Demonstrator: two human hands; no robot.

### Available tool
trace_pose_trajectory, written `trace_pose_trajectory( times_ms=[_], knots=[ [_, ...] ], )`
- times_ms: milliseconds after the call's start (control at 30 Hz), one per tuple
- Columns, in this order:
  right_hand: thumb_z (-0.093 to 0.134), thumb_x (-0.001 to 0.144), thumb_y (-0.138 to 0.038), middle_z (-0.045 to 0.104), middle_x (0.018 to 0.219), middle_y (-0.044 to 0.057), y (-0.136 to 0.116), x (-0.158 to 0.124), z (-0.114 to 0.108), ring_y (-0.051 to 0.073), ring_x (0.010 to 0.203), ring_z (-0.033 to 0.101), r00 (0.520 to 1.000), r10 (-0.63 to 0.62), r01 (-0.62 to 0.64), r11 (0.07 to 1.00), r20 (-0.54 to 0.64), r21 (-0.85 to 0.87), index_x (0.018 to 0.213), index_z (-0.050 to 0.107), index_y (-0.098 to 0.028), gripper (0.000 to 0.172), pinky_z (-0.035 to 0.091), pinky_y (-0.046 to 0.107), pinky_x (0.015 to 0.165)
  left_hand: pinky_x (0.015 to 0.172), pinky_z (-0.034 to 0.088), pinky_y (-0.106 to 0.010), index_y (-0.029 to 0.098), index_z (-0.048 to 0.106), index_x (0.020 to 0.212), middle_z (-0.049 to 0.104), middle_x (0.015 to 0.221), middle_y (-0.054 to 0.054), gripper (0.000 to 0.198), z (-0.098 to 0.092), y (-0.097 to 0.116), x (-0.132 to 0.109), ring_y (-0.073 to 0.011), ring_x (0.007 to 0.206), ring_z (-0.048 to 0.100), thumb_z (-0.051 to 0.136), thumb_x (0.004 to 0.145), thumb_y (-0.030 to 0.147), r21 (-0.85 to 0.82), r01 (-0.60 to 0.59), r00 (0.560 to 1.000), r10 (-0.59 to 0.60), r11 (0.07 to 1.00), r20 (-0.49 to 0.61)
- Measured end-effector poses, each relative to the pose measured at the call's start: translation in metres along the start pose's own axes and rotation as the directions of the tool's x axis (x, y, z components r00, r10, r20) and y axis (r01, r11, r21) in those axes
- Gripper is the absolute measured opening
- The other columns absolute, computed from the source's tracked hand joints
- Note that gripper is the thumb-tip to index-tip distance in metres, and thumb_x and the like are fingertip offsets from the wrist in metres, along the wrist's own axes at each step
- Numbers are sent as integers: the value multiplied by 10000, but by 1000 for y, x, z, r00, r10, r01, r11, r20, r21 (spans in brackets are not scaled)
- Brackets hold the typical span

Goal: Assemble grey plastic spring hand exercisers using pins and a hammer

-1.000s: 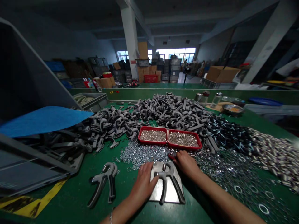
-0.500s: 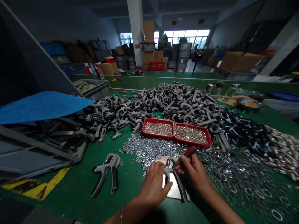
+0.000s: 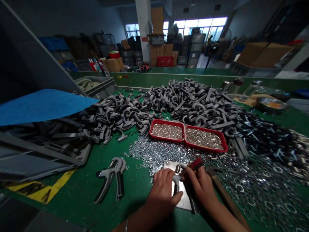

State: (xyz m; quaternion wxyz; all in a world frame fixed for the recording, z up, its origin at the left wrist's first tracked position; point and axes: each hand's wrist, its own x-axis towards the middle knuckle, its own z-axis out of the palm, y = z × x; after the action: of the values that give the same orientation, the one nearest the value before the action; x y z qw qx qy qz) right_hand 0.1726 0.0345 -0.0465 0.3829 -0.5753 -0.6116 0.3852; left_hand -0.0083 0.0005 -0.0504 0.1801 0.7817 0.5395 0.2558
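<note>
A grey and black hand grip strengthener (image 3: 191, 196) with a coil spring lies on a small metal plate (image 3: 184, 203). My left hand (image 3: 163, 188) is closed over its left side, thumb lower down and fingers near the top. In my right hand (image 3: 199, 182) is a red-handled tool (image 3: 196, 163), held over the upper right of the hand grip; its working end is hidden by my fingers. Another hand grip strengthener (image 3: 119, 175) lies on the green table to the left. A hammer (image 3: 224, 190) with a wooden handle rests just right of my right forearm.
Two red trays (image 3: 166, 139) of small metal pins stand beyond the plate. Small nuts (image 3: 147, 154) are spread before them, metal rings (image 3: 263, 190) to the right. Grey handles (image 3: 193, 103) are heaped behind. A grey crate (image 3: 48, 154) borders the left side.
The view has shifted slightly, bringing more of the hammer into sight. My right hand with the red-handled tool has come lower and closer to the hand grip. My left hand keeps its hold.
</note>
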Motion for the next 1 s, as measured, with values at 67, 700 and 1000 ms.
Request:
trace_pose_trajectory(
  times_ms=[67, 700, 1000],
  knots=[
    [534, 915, -485, 696, 774, 68, -4, -1, -1, 263, 708, 677, 998, -67, 68, 990, 13, -125, 924, 565, -233, 254, 495, 357, 660, 1045, 369, -506, 154, 497, 1234, 570, 1225, -130, 480, 1, -1, 0, -311, 1164, 497, 680, 798, 235, 5, -7, 1000, 7, 1000, -5],
    [554, 921, -410, 682, 943, 116, -16, 116, -81, 281, 888, 606, 956, -278, 288, 816, 98, -501, 914, 686, -214, 237, 456, 409, 810, 1034, 423, -348, 179, 664, 1150, 675, 1174, -107, 279, -90, -40, 142, -212, 1133, 600, 436, 990, 194, 332, -6, 975, -68, 943, 211],
    [679, 875, -288, 707, 865, 17, -53, 199, 15, 201, 903, 645, 889, -328, 448, 469, 321, -761, 811, 682, -162, 141, 483, 392, 874, 904, 504, -434, 139, 750, 912, 757, 938, -168, 297, -93, -51, 221, -325, 967, 708, 492, 776, 83, 385, -124, 980, 52, 914, 192]
  ],
)
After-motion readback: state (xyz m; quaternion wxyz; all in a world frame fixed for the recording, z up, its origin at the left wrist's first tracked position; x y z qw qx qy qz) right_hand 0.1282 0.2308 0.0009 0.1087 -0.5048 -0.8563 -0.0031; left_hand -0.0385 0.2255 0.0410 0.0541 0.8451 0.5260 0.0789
